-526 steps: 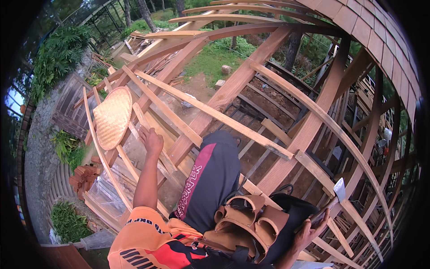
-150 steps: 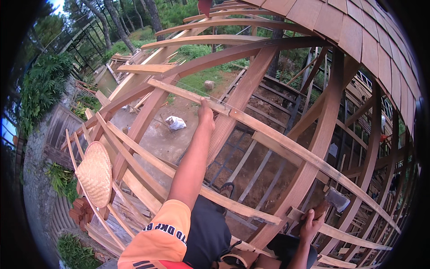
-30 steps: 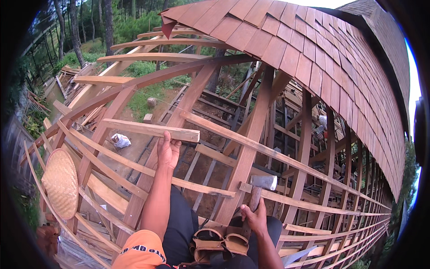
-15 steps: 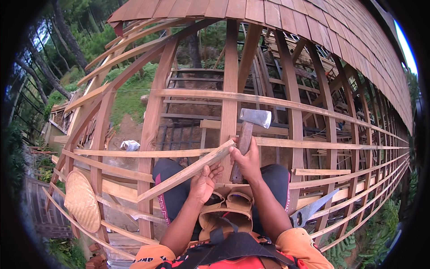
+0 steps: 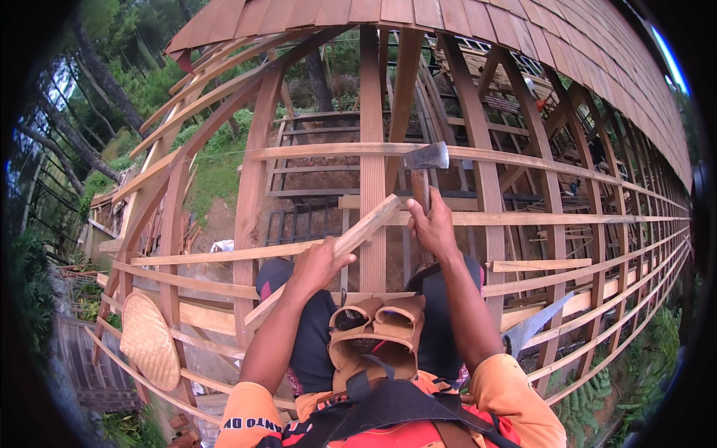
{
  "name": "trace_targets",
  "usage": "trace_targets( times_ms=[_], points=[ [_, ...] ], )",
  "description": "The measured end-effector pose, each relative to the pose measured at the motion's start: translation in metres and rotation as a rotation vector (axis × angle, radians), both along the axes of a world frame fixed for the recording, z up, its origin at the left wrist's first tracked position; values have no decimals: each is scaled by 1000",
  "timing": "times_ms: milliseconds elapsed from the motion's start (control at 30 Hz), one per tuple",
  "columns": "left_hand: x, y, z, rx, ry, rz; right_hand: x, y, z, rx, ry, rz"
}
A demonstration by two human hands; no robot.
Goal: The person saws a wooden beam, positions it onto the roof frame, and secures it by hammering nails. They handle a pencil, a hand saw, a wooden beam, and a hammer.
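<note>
My left hand [image 5: 317, 267] is closed over a pale wooden batten [image 5: 373, 222] from above. The batten slants from beside my left knee up to the right, its lower part partly hidden behind my left forearm. In my right hand [image 5: 433, 228] is a hatchet [image 5: 426, 157], gripped by its dark wooden handle with the steel head up and the cutting edge turned right. The batten's far end lies close to my right thumb; whether they touch I cannot tell. A tan tool pouch [image 5: 373, 351] hangs at my waist between my legs.
Rafters [image 5: 371, 119] and cross battens [image 5: 523, 219] form an open roof frame, with the ground visible far below through the gaps. Shingles [image 5: 478, 15] cover the upper part. A handsaw [image 5: 534, 328] rests at right; a woven cone hat [image 5: 149, 342] hangs at left.
My left hand has turned from palm-up beneath the batten to gripping it from above. The hatchet and the batten's far end have moved up and away from me; the hatchet stands more upright.
</note>
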State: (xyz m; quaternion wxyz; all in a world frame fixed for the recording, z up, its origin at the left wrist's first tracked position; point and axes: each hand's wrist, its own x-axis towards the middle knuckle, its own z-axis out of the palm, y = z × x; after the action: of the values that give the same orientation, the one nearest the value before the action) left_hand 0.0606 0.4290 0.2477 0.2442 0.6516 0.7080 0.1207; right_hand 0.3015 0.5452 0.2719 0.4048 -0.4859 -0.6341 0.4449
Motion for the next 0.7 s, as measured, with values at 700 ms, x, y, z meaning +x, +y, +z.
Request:
trace_targets(
  times_ms=[700],
  points=[
    [19, 28, -36, -108, 158, 86, 68, 8, 46, 332, -518, 309]
  ],
)
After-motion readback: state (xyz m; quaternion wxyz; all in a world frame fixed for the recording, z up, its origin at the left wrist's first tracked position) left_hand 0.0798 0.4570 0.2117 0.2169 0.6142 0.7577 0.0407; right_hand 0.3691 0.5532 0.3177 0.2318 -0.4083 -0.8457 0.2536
